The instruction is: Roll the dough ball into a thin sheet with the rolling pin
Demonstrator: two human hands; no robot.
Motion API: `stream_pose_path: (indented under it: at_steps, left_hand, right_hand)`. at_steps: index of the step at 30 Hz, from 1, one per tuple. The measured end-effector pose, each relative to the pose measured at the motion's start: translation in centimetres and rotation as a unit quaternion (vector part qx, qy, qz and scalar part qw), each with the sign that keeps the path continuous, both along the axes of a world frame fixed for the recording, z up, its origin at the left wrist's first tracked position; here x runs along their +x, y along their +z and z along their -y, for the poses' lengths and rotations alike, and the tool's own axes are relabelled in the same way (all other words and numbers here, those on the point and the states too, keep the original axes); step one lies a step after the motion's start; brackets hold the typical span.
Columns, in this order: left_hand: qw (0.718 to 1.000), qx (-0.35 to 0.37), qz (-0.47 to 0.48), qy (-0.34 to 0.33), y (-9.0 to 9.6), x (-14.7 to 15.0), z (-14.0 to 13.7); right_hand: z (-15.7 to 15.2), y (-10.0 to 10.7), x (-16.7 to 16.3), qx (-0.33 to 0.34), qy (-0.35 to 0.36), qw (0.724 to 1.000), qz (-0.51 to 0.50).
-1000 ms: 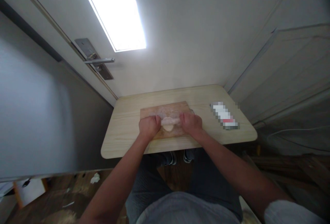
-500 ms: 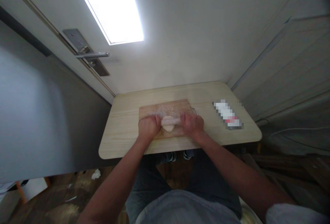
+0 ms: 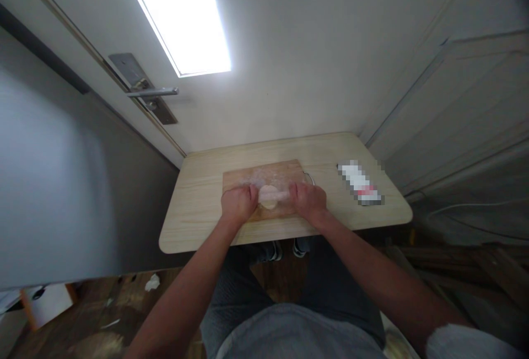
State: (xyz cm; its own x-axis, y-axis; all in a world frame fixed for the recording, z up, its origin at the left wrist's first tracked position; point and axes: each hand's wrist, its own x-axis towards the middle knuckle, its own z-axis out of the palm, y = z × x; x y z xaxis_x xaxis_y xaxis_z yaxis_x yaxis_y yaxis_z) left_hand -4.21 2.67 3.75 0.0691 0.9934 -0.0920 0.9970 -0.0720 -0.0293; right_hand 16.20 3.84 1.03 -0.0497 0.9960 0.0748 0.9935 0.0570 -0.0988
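A floured rolling pin (image 3: 279,196) spans the gap between my two fists, lying across a small round of dough (image 3: 269,204). My left hand (image 3: 239,203) is closed around the pin's left end, and my right hand (image 3: 308,199) grips the right end. Beneath them is a wooden cutting board (image 3: 260,173) dusted with flour, with a metal ring handle at its right edge. The dough shows on both sides of the pin, pale and flat. My fingers hide the pin's ends.
The board rests on a light wood table (image 3: 198,199) against a white door. A blurred-out flat object (image 3: 359,182) lies on the table's right side. A metal door handle (image 3: 152,92) juts out at upper left. Crumpled tissue (image 3: 152,282) is on the floor.
Both hands keep their hold on the rolling pin, which stays over the dough with little visible shift. The whole view has tilted slightly.
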Motion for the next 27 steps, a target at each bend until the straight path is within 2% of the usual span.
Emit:
stream_pose_path:
  at_steps: [10, 18, 23, 27]
  left_hand:
    - [0.998, 0.045, 0.021, 0.026, -1.6, 0.0, 0.1]
    - [0.997, 0.054, 0.037, 0.032, -2.2, -0.1, -0.1]
    - [0.998, 0.039, 0.037, 0.035, -2.2, -0.1, -0.2]
    - [0.999, 0.008, 0.029, 0.024, -1.3, -0.1, -0.5]
  right_hand:
    - [0.4, -0.3, -0.1, 0.001, 0.009, 1.000, -0.001]
    - [0.5, -1.2, 0.1, 0.036, 0.028, 0.999, -0.025]
    - [0.5, -1.2, 0.1, 0.040, 0.033, 0.998, -0.033]
    - [0.3, -0.7, 0.0, 0.013, 0.015, 1.000, -0.015]
